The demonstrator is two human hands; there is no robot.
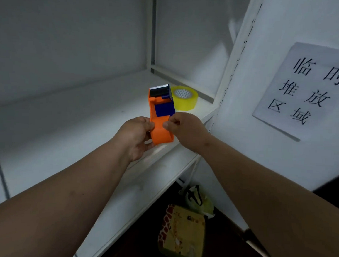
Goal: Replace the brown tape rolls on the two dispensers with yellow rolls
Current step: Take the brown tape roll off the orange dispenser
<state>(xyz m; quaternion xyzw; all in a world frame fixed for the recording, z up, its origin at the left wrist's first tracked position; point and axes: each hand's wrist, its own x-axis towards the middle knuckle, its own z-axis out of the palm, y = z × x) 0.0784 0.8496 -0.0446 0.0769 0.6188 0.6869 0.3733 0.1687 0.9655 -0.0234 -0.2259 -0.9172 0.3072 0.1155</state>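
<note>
Head view: dispenser (161, 118) gripped by both hands, left hand (134, 134), right hand (184, 129)
Axis: pointing away, blade far
Yellow roll (185, 98): just beyond, nearer right hand

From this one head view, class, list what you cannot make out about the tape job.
- Whether the orange dispenser carries any roll: its shell and the left hand and right hand cover the hub.
- The second dispenser: nowhere in the frame.
- The yellow roll's near left side: behind the dispenser's blade end.
- The bag print below the shelf: dim, blurred.

shelf (69, 124) open leftward, yellow roll (185, 99) blocking right corner
</note>
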